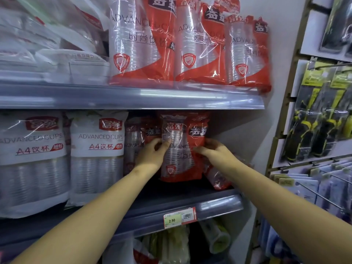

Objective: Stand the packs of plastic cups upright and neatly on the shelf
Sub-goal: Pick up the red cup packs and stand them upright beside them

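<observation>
While the left hand and right hand grasp the sides of the red cup pack standing on the middle shelf, the step looks like straightening it, and next the fallen pack beside it probably needs lifting upright.

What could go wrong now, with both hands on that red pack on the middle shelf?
1. The red pack looks held only by the left hand and right hand at its sides; let go, it may tip.
2. A fallen pack lies tilted under the right wrist; the arm could nudge it off the shelf edge.
</observation>
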Demonstrator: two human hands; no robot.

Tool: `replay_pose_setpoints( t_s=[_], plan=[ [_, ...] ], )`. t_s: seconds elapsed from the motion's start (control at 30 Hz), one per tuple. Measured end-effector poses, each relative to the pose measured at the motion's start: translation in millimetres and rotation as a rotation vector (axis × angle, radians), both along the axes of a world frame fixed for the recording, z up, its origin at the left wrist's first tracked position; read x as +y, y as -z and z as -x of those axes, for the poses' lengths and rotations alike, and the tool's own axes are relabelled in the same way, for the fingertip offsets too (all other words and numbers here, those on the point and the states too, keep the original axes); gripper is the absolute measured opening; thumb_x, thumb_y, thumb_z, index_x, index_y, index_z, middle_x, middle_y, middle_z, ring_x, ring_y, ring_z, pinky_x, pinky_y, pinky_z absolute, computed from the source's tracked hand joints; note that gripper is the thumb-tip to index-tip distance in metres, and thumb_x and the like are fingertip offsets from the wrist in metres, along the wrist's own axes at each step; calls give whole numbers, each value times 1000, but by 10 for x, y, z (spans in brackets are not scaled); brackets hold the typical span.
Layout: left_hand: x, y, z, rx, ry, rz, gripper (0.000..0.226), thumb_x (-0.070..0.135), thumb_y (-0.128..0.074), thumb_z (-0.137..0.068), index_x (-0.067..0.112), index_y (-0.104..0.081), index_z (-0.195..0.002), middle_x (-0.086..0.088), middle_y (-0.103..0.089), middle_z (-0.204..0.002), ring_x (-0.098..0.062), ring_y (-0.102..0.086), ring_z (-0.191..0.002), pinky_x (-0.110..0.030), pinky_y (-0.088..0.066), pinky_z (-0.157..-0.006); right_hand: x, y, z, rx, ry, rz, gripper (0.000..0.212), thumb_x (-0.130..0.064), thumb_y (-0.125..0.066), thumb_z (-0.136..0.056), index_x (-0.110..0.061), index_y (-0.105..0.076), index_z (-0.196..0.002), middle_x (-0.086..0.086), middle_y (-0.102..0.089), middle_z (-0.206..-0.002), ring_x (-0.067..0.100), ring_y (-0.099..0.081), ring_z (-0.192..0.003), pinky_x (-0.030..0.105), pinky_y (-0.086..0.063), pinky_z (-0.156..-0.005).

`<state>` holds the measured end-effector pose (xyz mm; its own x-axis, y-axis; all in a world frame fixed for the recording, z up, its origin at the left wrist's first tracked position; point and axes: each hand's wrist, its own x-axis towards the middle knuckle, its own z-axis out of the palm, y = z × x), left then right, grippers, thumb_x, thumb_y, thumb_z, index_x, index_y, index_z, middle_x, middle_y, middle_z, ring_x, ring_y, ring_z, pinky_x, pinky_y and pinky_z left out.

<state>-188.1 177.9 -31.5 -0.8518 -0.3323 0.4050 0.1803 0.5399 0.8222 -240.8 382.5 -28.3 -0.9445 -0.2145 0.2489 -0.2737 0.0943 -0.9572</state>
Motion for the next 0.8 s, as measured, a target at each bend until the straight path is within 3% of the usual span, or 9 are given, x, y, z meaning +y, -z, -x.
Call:
replay_pose_setpoints(
  t_s=[0.1,0.2,0.33,0.47,0.53,0.63,0.8],
  plan=[
    [65,-32,24,-5,-10,52,46,53,-47,-95,21,-61,-124,0,-64,-126,-22,-59,-113,-26,-38,-80,-94,52,181,16,87,1,47,-15,-79,-81,-8,-64,-124,11,-74,-113,22,-73,-97,27,-57,-78],
    [96,-3,63,-4,20,44,47,45,-57,-93,19,-52,-132,4,-62,-119,-13,-56,-99,-21,-35,-72,-171,73,343,5,127,14,47,-11,-78,-81,-3,-61,-124,14,-72,-114,28,-71,-99,38,-57,-88],
    [62,123,149,42,-29,67,47,39,-70,-86,17,-54,-124,2,-65,-118,-10,-57,-91,-19,-40,-69,-223,172,499,2,138,-89,59,-28,-82,-72,-9,-61,-124,9,-74,-113,29,-72,-95,34,-61,-75],
    [51,190,205,69,-60,127,42,37,-69,-87,15,-59,-120,7,-64,-105,-8,-57,-87,-16,-41,-68,-268,277,649,-37,141,-105,58,-22,-82,-76,-8,-60,-128,12,-72,-118,28,-71,-100,45,-57,-93],
    [24,225,262,71,-80,161,45,40,-68,-87,14,-60,-122,2,-66,-112,-13,-61,-94,-21,-43,-75,-285,300,674,-31,152,-156,68,-36,-82,-68,-10,-60,-127,9,-72,-117,28,-70,-103,45,-55,-95],
    [0,282,336,84,-106,210,48,41,-66,-88,13,-59,-126,-2,-68,-112,-14,-62,-93,-22,-42,-74,-286,348,747,-3,175,-231,88,-61,-66,-47,-17,-64,-124,6,-73,-116,28,-69,-105,46,-53,-98],
    [11,319,414,98,-149,243,42,36,-66,-90,15,-58,-126,3,-67,-99,-6,-56,-76,-15,-37,-60,-310,337,840,30,175,-274,73,-56,-65,-56,-16,-69,-116,4,-75,-111,28,-70,-103,46,-53,-97]
  ],
)
